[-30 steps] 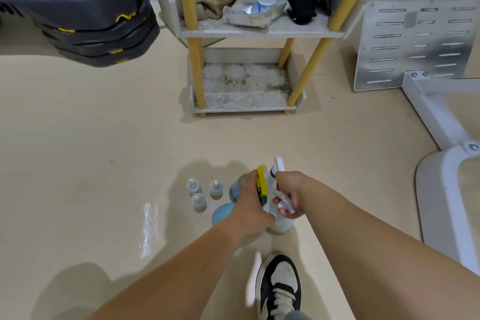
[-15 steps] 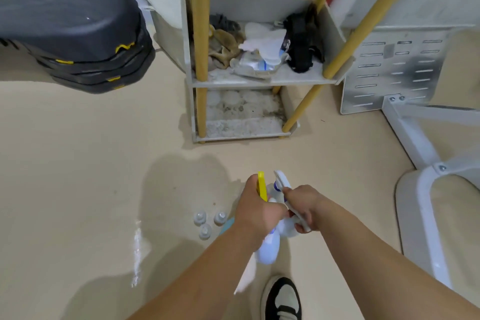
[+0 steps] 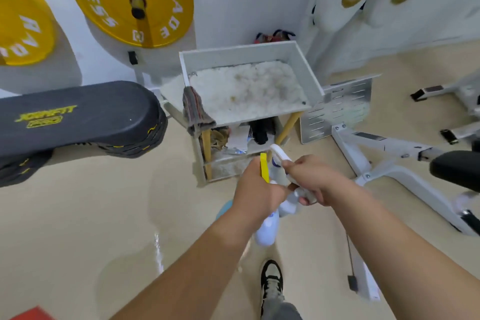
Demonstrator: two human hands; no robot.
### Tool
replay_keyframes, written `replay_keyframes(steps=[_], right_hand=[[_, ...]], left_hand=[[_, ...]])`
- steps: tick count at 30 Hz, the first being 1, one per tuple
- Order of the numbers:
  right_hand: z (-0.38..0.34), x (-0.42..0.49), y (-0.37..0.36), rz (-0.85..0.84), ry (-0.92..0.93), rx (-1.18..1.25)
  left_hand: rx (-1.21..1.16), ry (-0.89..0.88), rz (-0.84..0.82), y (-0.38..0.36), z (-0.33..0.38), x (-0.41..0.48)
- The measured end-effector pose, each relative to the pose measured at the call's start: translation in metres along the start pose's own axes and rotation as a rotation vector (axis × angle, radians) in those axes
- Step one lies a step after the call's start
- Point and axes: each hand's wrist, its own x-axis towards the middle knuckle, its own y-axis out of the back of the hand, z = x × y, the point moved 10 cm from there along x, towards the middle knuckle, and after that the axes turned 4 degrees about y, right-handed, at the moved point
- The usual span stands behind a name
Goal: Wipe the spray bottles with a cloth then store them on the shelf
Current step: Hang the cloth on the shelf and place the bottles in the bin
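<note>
Both hands meet in front of the person's body, each wrapped round a bottle. The left hand (image 3: pixel 257 189) has its fingers curled tight about the neck of the yellow-trigger spray bottle (image 3: pixel 264 169), the yellow piece standing up just above the knuckles. The right hand (image 3: pixel 314 179) clamps the white-headed spray bottle (image 3: pixel 279 153), thumb on top and fingers folded beneath, with the white head poking out past the fingertips toward the left hand. The two heads stand just beside each other between the hands, and the pale bottle bodies hang below the fingers, close together – which body belongs to which head is hard to tell. Beyond the fingertips stands the shelf (image 3: pixel 233 56), white with yellow legs; its top tray lies well past the bottles, and its lower tiers show just behind the two heads. A striped cloth (image 3: pixel 195 109) hangs over the top tray's near-left corner, up and to the left of the left hand's knuckles. The middle tier holds crumpled rags and a dark item. Left of the left wrist a light-blue thing shows on the floor – what it is cannot be told. Below the forearms a shoe (image 3: pixel 271 278) rests on the beige floor (image 3: pixel 104 215). A black bench pad (image 3: pixel 78 117) lies far to the left.
</note>
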Motion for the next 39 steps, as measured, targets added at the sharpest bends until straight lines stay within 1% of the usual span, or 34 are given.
replay_keyframes(steps=[4, 7, 10, 12, 14, 20, 23, 26, 30, 35, 39], right_hand=[[-0.069, -0.074, 0.048, 0.038, 0.088, 0.067], [-0.109, -0.09, 0.071, 0.045, 0.142, 0.12], [-0.153, -0.071, 0.089, 0.022, 0.182, 0.113], [-0.177, -0.053, 0.101, 0.011, 0.183, 0.121], [-0.206, -0.031, 0.109, -0.04, 0.2, 0.097], [-0.29, 0.036, 0.112, -0.126, 0.264, 0.088], [-0.316, 0.072, 0.102, -0.148, 0.279, 0.089], [-0.329, 0.098, 0.083, -0.178, 0.277, 0.068], [-0.343, 0.124, 0.057, -0.197, 0.277, 0.056], [-0.347, 0.14, 0.044, -0.213, 0.202, 0.068], [-0.354, 0.14, 0.049, -0.215, 0.185, 0.078]], left_hand=[[0.012, -0.067, 0.026, 0.014, 0.105, -0.046], [0.017, -0.092, 0.033, 0.019, 0.162, -0.047], [0.023, -0.105, 0.076, 0.025, 0.205, -0.02], [0.014, -0.082, 0.125, 0.03, 0.222, 0.007], [-0.023, -0.047, 0.182, 0.04, 0.24, 0.035], [-0.048, -0.007, 0.335, 0.074, 0.287, 0.112], [-0.069, 0.03, 0.385, 0.095, 0.294, 0.144], [-0.104, 0.077, 0.441, 0.119, 0.282, 0.165], [-0.11, 0.062, 0.515, 0.141, 0.27, 0.181], [-0.138, 0.016, 0.542, 0.146, 0.263, 0.19], [-0.152, 0.001, 0.515, 0.143, 0.249, 0.185]])
